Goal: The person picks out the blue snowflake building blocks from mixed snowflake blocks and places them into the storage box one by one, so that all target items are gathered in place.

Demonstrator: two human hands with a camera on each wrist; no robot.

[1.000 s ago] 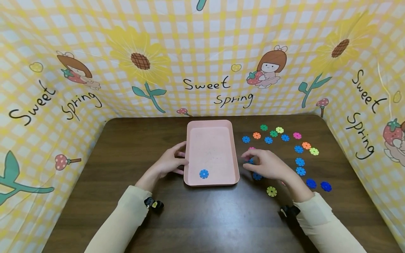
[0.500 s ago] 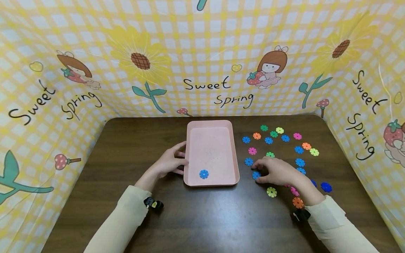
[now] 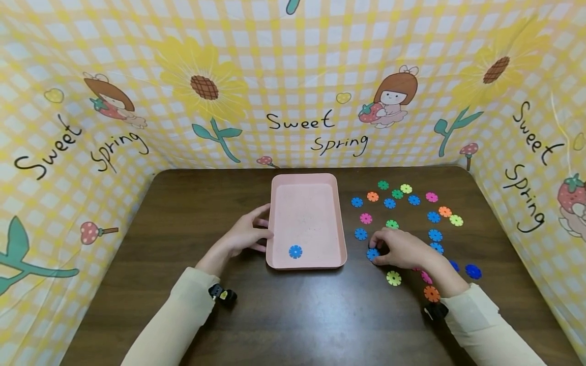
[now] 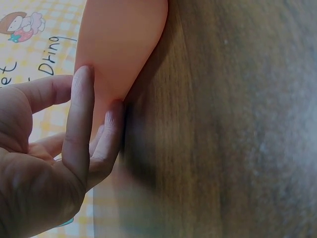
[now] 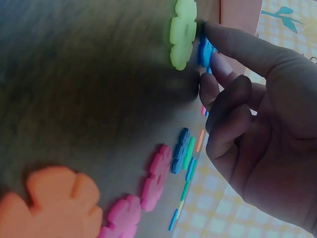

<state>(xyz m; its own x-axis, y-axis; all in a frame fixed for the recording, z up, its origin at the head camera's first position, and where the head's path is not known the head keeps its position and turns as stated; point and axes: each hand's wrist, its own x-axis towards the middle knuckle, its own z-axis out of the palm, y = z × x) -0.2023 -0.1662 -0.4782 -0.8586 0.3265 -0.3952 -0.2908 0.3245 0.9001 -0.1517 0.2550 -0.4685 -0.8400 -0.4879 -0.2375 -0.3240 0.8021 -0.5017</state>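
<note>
My left hand [image 3: 247, 234] rests against the left side of a pink tray [image 3: 269, 254]. In the left wrist view its extended fingertips touch the tray's outer wall [image 4: 126, 42]. Inside the tray, near its front end, lies one blue flower-shaped disc [image 3: 295, 251] with notched edges. Right of the tray, my right hand [image 3: 399, 249] is low over the table and pinches another blue notched disc [image 3: 372, 254] between thumb and fingers. The right wrist view shows this blue disc [image 5: 205, 52] partly covered by the fingers.
Several notched discs lie spread right of the tray, such as a pink one [image 3: 365, 218], a yellow-green one [image 3: 393, 278] and an orange one [image 3: 431, 293]. They rest on a dark wooden table [image 3: 311, 325]. A yellow checked cloth [image 3: 293, 66] walls in the back and sides.
My right hand has moved right and down, away from the tray's edge, and has taken hold of the blue disc. My left hand and the tray have kept their places.
</note>
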